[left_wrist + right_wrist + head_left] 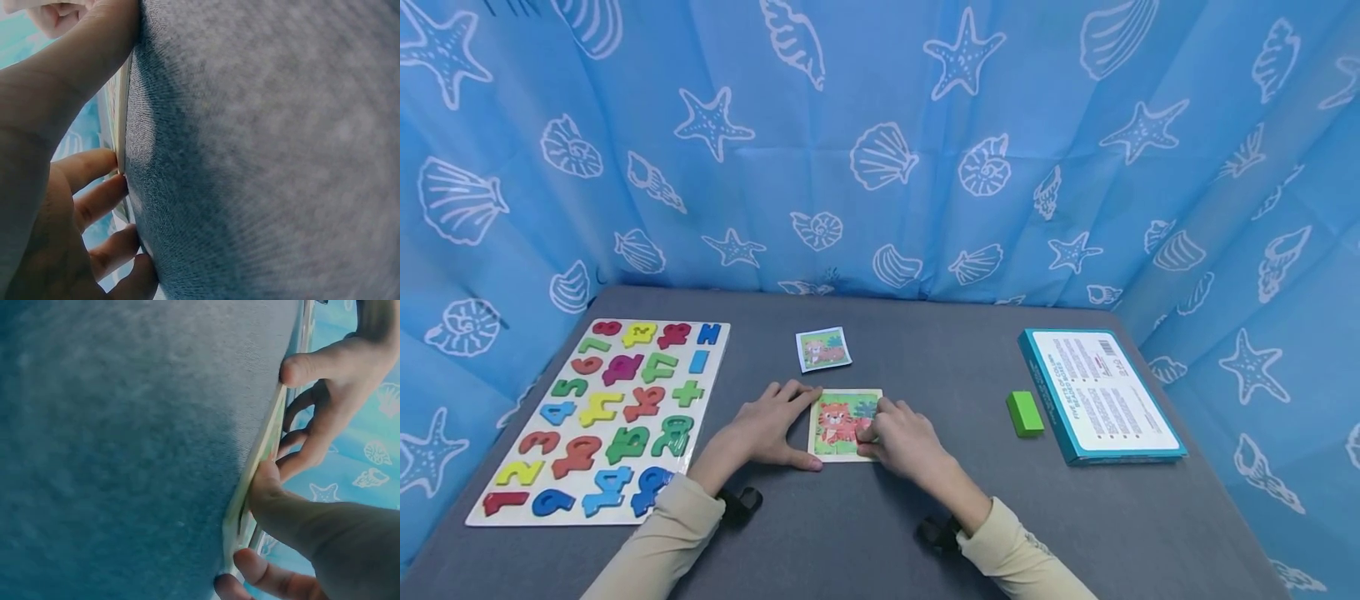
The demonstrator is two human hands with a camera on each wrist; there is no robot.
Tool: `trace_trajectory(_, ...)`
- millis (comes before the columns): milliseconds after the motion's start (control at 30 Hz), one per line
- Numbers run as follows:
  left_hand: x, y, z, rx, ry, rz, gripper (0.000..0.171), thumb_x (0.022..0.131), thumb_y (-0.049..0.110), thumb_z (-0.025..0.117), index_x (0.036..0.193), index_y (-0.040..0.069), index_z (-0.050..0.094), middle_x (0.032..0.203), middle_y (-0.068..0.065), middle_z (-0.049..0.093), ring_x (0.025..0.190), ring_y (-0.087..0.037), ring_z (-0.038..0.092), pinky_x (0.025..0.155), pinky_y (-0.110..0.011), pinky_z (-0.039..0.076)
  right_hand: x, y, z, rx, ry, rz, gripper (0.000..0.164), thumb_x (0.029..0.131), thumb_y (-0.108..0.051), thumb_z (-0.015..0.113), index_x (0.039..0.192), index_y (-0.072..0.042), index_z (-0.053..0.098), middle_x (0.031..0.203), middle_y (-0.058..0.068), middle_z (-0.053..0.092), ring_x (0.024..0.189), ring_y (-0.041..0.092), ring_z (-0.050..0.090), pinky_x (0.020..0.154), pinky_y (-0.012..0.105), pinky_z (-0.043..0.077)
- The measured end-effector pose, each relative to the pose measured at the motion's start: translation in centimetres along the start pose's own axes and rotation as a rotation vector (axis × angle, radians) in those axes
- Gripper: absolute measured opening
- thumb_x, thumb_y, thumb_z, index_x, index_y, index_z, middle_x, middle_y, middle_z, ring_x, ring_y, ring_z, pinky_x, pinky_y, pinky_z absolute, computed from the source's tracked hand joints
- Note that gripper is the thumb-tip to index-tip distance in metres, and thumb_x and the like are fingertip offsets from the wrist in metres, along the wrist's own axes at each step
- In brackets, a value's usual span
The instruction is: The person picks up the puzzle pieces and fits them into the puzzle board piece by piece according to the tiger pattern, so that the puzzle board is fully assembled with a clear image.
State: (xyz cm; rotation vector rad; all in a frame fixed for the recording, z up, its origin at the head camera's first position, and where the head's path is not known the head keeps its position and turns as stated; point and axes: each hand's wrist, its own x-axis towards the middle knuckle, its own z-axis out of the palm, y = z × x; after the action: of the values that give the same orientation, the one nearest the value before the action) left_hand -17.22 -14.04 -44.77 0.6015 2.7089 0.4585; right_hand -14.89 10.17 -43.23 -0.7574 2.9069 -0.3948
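A small square wooden puzzle [837,423] with a red tiger on a green ground lies on the grey table. My left hand [772,425] touches its left edge, the fingers at the upper corner and the thumb [805,460] at the lower one; the left wrist view shows those fingers spread along the table. Over the puzzle's right part, my right hand [906,437] has its fingers curled and pinches a puzzle piece [244,520], mostly hidden by the hand. In the right wrist view the board [253,469] appears edge-on. Behind it lies a picture card [823,348] showing a similar animal.
A white board [711,379] with colourful number pieces lies at the left. To the right are a green block [1025,414] and a teal-edged flat box [1105,396]. A blue shell-patterned curtain [880,217] hangs behind the table [940,350].
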Motion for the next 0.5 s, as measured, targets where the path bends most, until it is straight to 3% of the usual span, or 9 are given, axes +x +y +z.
trace_trajectory(200,0.08,-0.06,0.16,-0.002,0.000,-0.004,0.108,0.074,0.072,0.078,0.159,0.021,0.037,0.152,-0.010,0.044,0.128,-0.032,0.045,0.094,-0.063,0.049,-0.20,0.12,0.17,0.061,0.003,0.092,0.021,0.086,-0.034,0.082,0.104,-0.023,0.083,0.092,0.003,0.064,0.080,0.020,0.054,0.062,0.039,0.042)
trace_trajectory(500,0.12,-0.07,0.18,-0.002,0.002,0.002,0.107,0.074,0.072,0.078,0.159,0.020,0.037,0.151,-0.010,0.045,0.128,-0.033,0.045,0.094,-0.063,0.049,0.43,0.89,-0.03,0.187,-0.066,0.129,0.019,0.084,-0.031,0.084,0.101,-0.023,0.083,0.102,0.004,0.074,0.073,0.015,0.043,0.064,0.035,0.028)
